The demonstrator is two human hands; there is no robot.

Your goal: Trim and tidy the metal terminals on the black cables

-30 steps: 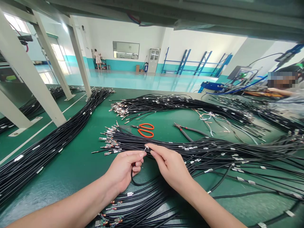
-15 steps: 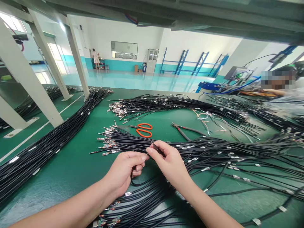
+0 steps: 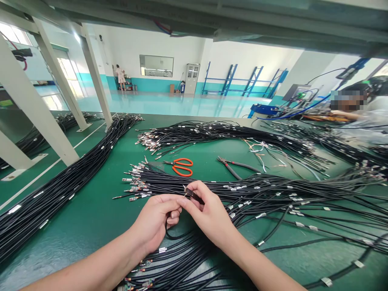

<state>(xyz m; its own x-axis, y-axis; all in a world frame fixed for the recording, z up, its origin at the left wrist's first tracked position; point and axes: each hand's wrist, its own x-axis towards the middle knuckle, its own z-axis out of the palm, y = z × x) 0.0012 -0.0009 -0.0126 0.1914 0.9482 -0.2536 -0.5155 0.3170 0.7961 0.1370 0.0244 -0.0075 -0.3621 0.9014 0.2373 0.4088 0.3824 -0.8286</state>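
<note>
My left hand (image 3: 160,220) is closed on a black cable (image 3: 174,237), whose loop hangs below the fingers. The cable's end, at my fingertips, is largely hidden. Pinched in my right hand (image 3: 209,212) is a small dark tool (image 3: 195,196) with a thin pale point; its exact kind does not show. The fingertips of both hands meet over the green table (image 3: 100,226). Just beyond them lies a bundle of black cables (image 3: 163,181) with metal connectors at its left end. More black cables (image 3: 182,262) spread out beneath my hands.
Orange-handled scissors (image 3: 182,162) and dark-handled cutting pliers (image 3: 232,165) lie behind the near bundle. Another cable bundle (image 3: 212,131) is farther back, and a long one (image 3: 75,169) runs along the left, beside white posts (image 3: 56,97). A co-worker (image 3: 363,113) is at the far right.
The right fingers and the dark tool have shifted slightly left and down, and the tool's pale point now shows more. The left hand keeps its hold; the whole view has moved a little.
</note>
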